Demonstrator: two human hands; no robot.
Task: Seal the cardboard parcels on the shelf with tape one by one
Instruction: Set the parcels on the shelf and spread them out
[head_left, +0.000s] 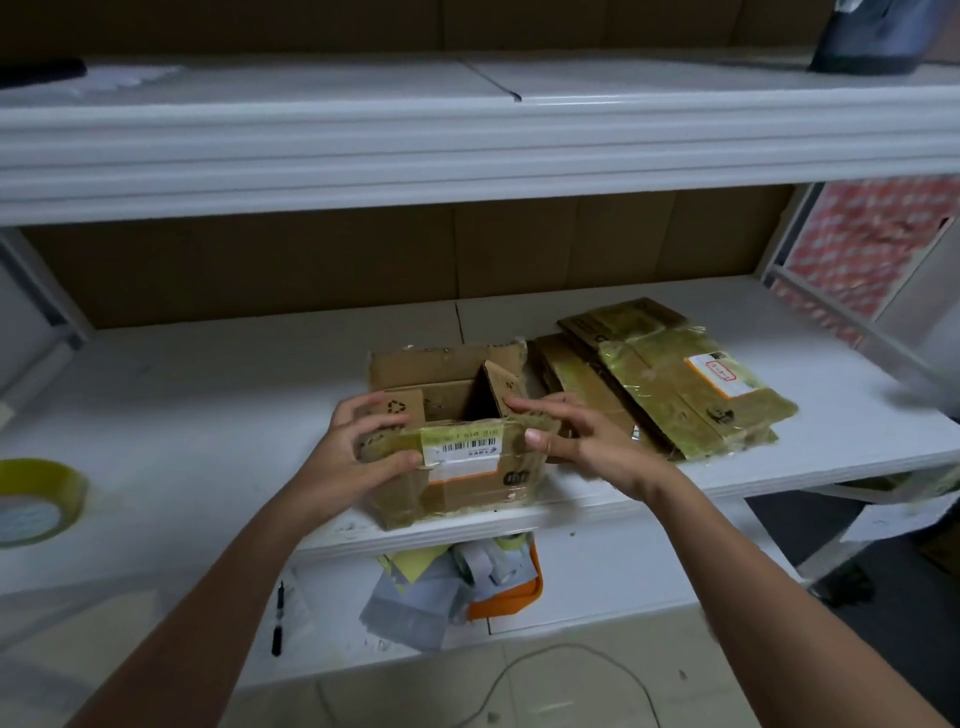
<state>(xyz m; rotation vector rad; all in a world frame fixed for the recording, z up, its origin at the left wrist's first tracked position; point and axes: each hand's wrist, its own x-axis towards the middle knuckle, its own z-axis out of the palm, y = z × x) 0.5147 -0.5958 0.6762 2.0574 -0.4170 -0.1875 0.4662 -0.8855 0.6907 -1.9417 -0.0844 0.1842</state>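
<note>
Starting at the far left of the middle shelf (208, 405), a roll of yellowish tape (36, 501) is seen lying flat, well apart from both hands. Toward the centre, at the front edge of that shelf, an open cardboard parcel (457, 467) is found with its flaps not yet closed: the rear flap stands up and an inner flap is tilted upward. The left hand (363, 441) is curled round the near-left corner of the front flap, thumb on the outer face. The right hand (576, 436) grasps the near-right corner of the same flap, fingers reaching over the rim. Just beside the parcel on the right, a stack of flattened, tape-covered parcels (670, 379) is laid. The step in hand is judged to be flap folding, ahead of sealing. The next move calls for all flaps to be pressed flat and held by one hand while the tape is fetched from the left.
</note>
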